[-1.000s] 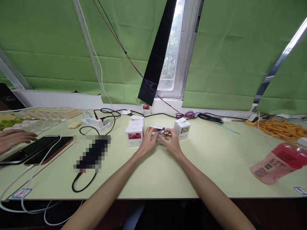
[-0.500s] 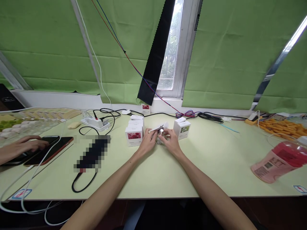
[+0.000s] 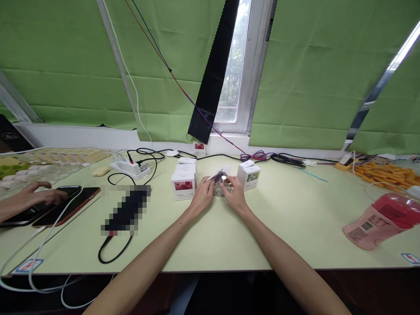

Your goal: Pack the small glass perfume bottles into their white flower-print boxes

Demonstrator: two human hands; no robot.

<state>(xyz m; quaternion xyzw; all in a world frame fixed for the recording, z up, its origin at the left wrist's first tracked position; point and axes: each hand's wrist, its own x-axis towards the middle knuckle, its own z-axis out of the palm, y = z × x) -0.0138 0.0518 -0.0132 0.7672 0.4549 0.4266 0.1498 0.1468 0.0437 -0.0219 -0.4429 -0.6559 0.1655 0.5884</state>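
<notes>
My left hand [image 3: 203, 193] is closed around the side of a small white carton [image 3: 223, 170], whose open, greyish side or flap shows over the fingers. In my right hand [image 3: 234, 191] is a small bottle with a shiny silver cap [image 3: 224, 179], gripped between thumb and fingers right beside the carton. The fingers partly hide the bottle's body, which looks like clear glass. Left of my left hand stands a row of several white boxes [image 3: 183, 188] with a red flower picture on the front one. A white box with a green picture [image 3: 251, 177] stands just right of my right hand.
Another person's hand [image 3: 42, 197] touches a phone [image 3: 67, 205] at the left. Behind it lie a power strip [image 3: 131, 168] and black cables. A pink bottle [image 3: 377, 223] stands at the right, near a bag of orange sticks [image 3: 383, 175]. A cable bundle [image 3: 285, 160] runs along the wall.
The carton has tilted so its grey side or opening shows more between my hands. The silver-capped bottle has shifted slightly right. My arms have barely moved.
</notes>
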